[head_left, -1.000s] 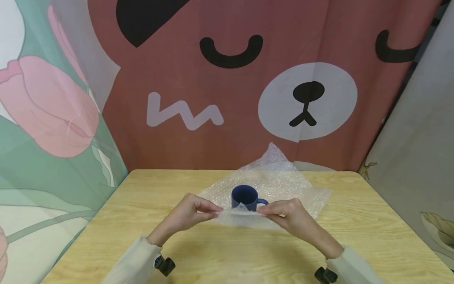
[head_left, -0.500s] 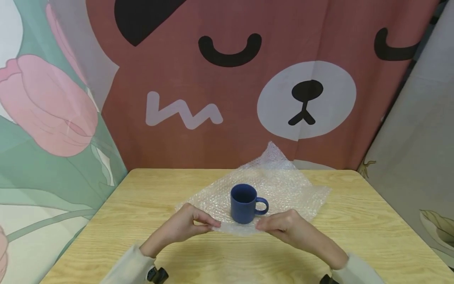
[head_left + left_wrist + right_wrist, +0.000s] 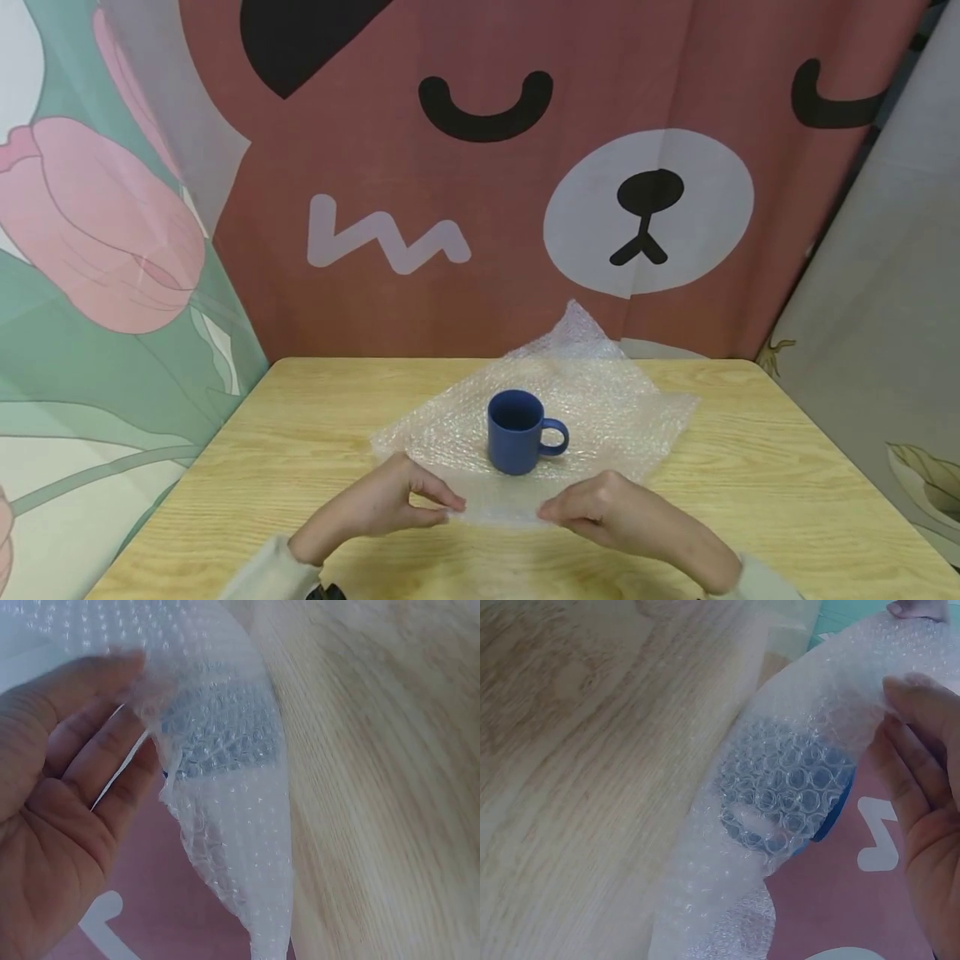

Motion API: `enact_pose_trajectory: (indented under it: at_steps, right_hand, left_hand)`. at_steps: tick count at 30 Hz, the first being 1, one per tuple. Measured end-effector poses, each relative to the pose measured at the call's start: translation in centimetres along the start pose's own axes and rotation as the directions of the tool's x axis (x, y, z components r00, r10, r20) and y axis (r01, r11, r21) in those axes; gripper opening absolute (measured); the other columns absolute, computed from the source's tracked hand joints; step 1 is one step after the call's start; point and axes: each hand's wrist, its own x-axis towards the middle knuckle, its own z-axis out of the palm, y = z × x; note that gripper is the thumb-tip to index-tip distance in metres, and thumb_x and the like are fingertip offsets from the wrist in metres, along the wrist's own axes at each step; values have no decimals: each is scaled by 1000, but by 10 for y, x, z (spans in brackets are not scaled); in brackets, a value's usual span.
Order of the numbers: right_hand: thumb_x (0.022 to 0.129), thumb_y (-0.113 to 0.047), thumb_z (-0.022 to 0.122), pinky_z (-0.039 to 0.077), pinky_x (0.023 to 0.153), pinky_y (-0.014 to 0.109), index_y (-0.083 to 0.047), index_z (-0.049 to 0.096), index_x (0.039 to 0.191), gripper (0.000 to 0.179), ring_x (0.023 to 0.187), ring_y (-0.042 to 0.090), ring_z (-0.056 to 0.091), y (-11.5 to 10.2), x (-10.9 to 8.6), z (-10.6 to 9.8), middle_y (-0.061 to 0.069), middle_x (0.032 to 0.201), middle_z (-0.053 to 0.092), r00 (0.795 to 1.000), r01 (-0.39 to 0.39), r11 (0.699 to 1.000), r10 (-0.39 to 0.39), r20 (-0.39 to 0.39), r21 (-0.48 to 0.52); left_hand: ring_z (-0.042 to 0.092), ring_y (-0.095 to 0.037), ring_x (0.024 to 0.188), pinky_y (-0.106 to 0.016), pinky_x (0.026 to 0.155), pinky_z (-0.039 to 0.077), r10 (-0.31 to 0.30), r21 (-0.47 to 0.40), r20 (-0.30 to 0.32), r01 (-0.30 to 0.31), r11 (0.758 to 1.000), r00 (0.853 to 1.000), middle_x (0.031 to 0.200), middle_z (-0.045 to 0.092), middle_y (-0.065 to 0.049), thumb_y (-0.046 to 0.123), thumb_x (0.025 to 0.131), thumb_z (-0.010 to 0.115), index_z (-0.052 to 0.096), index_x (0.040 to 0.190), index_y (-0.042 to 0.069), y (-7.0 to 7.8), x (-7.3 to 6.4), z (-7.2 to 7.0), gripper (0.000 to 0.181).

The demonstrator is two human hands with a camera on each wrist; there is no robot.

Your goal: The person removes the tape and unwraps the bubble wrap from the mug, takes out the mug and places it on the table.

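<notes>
A blue mug (image 3: pixel 514 442) stands upright on a sheet of bubble wrap (image 3: pixel 600 408), its handle turned to the right. My left hand (image 3: pixel 378 500) pinches the sheet's near edge between thumb and fingers. Further right along that same edge, my right hand (image 3: pixel 618 512) pinches it too. In the left wrist view the bubble wrap (image 3: pixel 225 735) hangs from the left hand (image 3: pixel 67 772), and the mug shows blurred and blue through it. The right wrist view has the mug (image 3: pixel 840 806) partly behind the raised bubble wrap (image 3: pixel 780 780), beside the right hand (image 3: pixel 922 757).
The wooden table (image 3: pixel 300 417) carries the sheet, whose far corner rises against the bear-print curtain (image 3: pixel 375 308) behind. A floral curtain (image 3: pixel 112 250) hangs at the left and a pale one (image 3: pixel 862 333) at the right.
Both hands have drawn the near edge of the bubble wrap toward me and down, away from the mug. The mug's front, covered one second ago, now shows fully.
</notes>
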Motion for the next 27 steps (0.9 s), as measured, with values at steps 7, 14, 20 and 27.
enact_pose_trajectory:
  at_steps: [7, 14, 20, 27]
  right_hand:
    - [88, 1, 65, 52, 78, 16, -5, 72, 113, 26, 100, 6, 64, -3, -4, 1, 0, 108, 70, 997, -59, 996, 56, 47, 70]
    - [86, 7, 57, 54, 78, 22, -4, 71, 114, 33, 97, 12, 66, -4, -2, 1, 5, 108, 71, 975, -213, 957, 221, -19, 199]
    - [94, -16, 64, 55, 77, 25, -2, 72, 112, 24, 97, 14, 66, -4, -1, 9, 6, 107, 70, 923, -375, 923, 380, -57, 83]
    - [91, -32, 68, 55, 83, 37, 3, 68, 116, 43, 103, 18, 64, -3, -5, 15, 9, 111, 69, 897, -440, 897, 441, 33, -36]
  left_hand:
    - [65, -7, 99, -25, 85, 52, 0, -65, 41, 2, 998, 999, 106, 71, 5, 21, 85, 77, 74, 109, 7, 0, -2, -2, 28]
    - [63, -12, 106, -31, 90, 51, 2, -37, -20, -2, 999, 1000, 111, 70, -3, 23, 93, 68, 71, 115, 5, 3, 1, -1, 29]
    - [59, 2, 71, -31, 87, 52, -64, 96, -99, 73, 993, 993, 114, 69, -9, 28, 95, 64, 68, 120, 3, 4, 5, 7, 35]
    - [41, 7, 47, -29, 82, 52, -148, 184, -61, 157, 970, 987, 86, 68, -3, 29, 93, 67, 59, 130, -2, 1, 5, 14, 49]
